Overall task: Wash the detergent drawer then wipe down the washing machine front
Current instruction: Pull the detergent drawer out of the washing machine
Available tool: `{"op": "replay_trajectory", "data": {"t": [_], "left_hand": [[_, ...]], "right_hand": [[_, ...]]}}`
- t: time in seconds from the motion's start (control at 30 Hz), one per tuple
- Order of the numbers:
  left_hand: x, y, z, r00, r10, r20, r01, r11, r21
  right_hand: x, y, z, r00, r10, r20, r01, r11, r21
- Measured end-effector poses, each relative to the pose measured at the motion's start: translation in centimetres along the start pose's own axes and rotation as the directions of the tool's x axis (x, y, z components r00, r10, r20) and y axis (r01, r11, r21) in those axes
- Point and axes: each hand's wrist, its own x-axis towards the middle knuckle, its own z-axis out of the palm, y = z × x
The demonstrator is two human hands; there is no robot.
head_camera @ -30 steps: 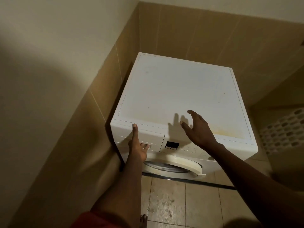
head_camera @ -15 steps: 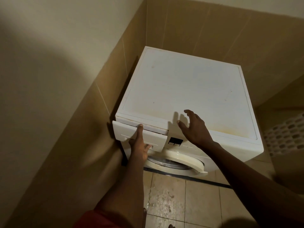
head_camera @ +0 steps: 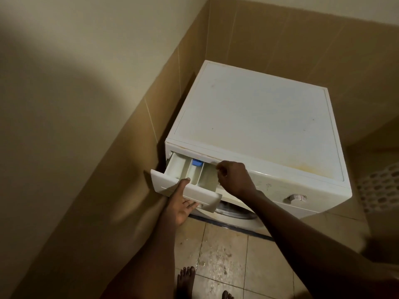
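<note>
A white front-loading washing machine [head_camera: 254,117] stands in a tiled corner. Its detergent drawer [head_camera: 183,171] is pulled far out at the top left of the front, showing three white compartments and a blue insert [head_camera: 197,162] at the back. My left hand [head_camera: 182,205] grips the drawer's front panel from below, thumb over its top edge. My right hand [head_camera: 234,179] hovers at the drawer's right rear corner, fingers curled loosely against the machine's front; nothing shows in it. The control dial [head_camera: 296,198] sits at the right of the front, the door rim [head_camera: 235,212] below.
Tan tiled walls [head_camera: 138,134] close in on the left and behind the machine. A white perforated laundry basket [head_camera: 380,190] stands at the right. The floor tiles [head_camera: 224,262] in front are wet and stained. My bare feet [head_camera: 185,281] are at the bottom edge.
The drawer has slid from shut to far out, pulled by my left hand. My right hand moved from above the top's front edge down to the drawer's right side, fingers curling.
</note>
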Motion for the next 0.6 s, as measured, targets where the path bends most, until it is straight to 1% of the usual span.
{"op": "replay_trajectory", "data": {"t": [0.17, 0.23, 0.37, 0.47, 0.53, 0.6], "left_hand": [[-1.1, -0.5, -1.7, 0.999, -0.041, 0.021, 0.04, 0.999, 0.028], [-1.3, -0.8, -2.3, 0.999, -0.047, 0.019, 0.046, 0.998, 0.037], [-1.8, -1.3, -2.7, 0.999, -0.037, 0.012, 0.037, 0.999, 0.037], [-2.0, -1.3, -2.6, 1.0, -0.017, 0.003, 0.017, 0.999, 0.041], [-2.1, -1.4, -2.6, 1.0, -0.015, 0.01, 0.015, 0.999, 0.043], [-2.0, -1.4, -2.7, 1.0, -0.02, 0.019, 0.019, 0.999, 0.047]], "right_hand": [[-0.3, -0.6, 2.3, 0.997, 0.032, 0.072, -0.03, 0.999, -0.034], [-0.5, -0.7, 3.1, 0.993, 0.04, 0.107, -0.032, 0.997, -0.075], [-0.8, -1.3, 4.4, 0.983, -0.017, 0.182, 0.049, 0.984, -0.173], [-0.7, -1.5, 5.3, 0.962, -0.041, 0.269, 0.112, 0.961, -0.251], [-0.3, -1.6, 5.7, 0.948, -0.045, 0.315, 0.139, 0.949, -0.282], [0.3, -1.7, 6.0, 0.942, -0.053, 0.331, 0.158, 0.941, -0.299]]}}
